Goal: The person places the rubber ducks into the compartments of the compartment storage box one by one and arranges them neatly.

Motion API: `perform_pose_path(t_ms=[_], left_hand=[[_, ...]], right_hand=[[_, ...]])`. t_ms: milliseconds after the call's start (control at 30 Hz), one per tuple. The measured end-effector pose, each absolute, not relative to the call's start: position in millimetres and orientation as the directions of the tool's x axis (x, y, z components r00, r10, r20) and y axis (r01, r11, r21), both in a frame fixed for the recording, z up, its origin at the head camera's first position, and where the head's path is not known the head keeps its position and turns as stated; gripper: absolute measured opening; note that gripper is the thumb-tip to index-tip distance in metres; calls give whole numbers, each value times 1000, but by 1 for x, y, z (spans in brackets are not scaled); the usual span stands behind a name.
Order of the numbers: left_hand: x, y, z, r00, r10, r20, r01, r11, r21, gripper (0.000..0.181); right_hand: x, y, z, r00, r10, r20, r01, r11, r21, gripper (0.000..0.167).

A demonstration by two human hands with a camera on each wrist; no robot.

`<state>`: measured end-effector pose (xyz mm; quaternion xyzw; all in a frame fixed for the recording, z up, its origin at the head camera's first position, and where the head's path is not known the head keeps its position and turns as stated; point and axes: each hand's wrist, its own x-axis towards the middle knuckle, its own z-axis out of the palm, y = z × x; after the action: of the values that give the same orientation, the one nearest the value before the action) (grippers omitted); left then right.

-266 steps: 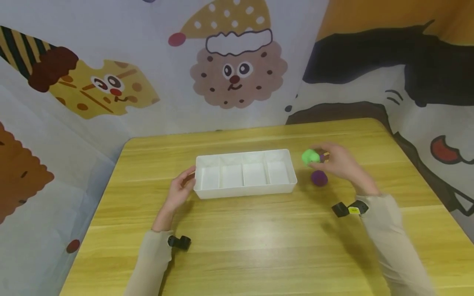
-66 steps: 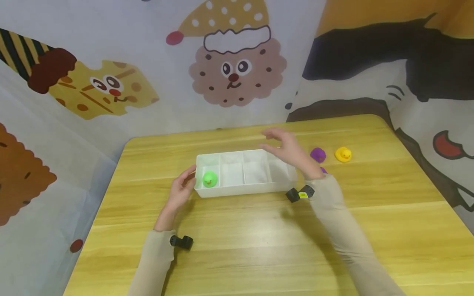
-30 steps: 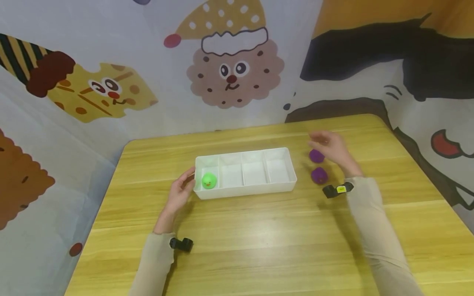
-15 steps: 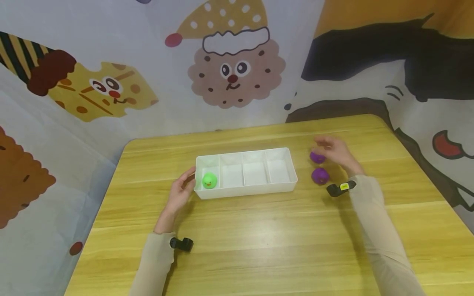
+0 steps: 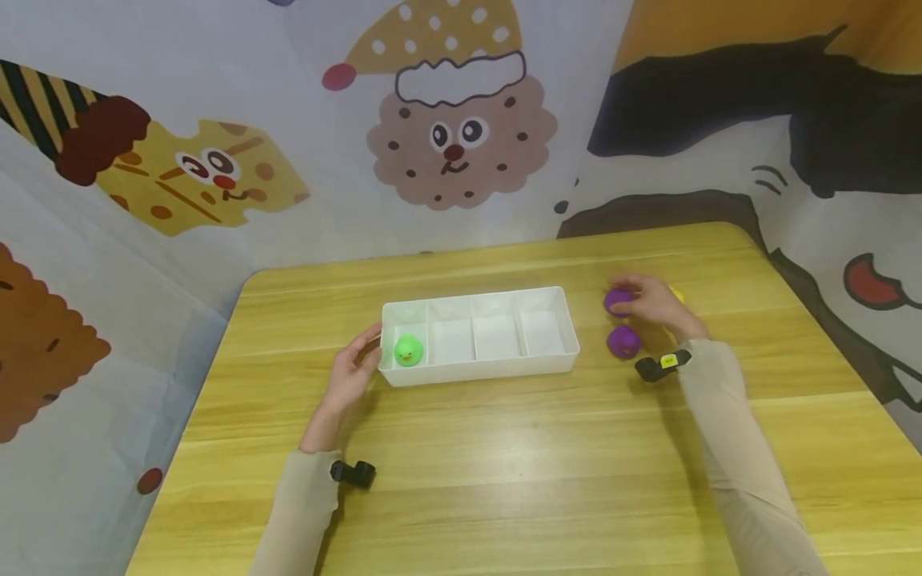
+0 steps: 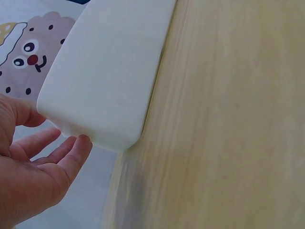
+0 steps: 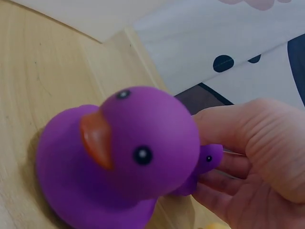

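Observation:
My left hand (image 5: 350,374) touches the left end of the white four-compartment tray (image 5: 479,370), its fingers loosely bent against the end wall; the left wrist view shows this hand (image 6: 43,171) at the tray's end (image 6: 109,71). A green duck (image 5: 408,350) sits in the leftmost compartment. Right of the tray, my right hand (image 5: 659,306) holds the rear purple duck (image 5: 617,301) between thumb and fingers. The other purple duck (image 5: 623,342) stands just in front and fills much of the right wrist view, partly covering the held duck (image 7: 209,158) beside the hand (image 7: 257,152).
A yellow duck (image 5: 677,294) stands behind my right hand, mostly hidden by it. The wooden table (image 5: 504,464) ends at the back against a cloth printed with cartoon figures (image 5: 461,144).
The green duck has gone from my right hand into the leftmost compartment. My right hand has since moved from over the tray to the rear purple duck and closed round it. The left stays put.

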<state>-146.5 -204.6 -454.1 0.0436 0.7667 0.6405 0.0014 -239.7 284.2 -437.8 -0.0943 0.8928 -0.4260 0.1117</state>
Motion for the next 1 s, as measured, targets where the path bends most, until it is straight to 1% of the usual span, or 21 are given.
perform_pose_path(t_ms=[500, 1000], left_hand=[[-146, -205, -453, -996, 80, 46, 60, 185, 981, 44], [-145, -204, -454, -995, 80, 63, 76, 177, 981, 45]], right_hand=[[-241, 285, -436, -955, -241, -173, -35, 671, -741, 52], [-237, 281, -427, -958, -253, -136, -71, 666, -742, 55]])
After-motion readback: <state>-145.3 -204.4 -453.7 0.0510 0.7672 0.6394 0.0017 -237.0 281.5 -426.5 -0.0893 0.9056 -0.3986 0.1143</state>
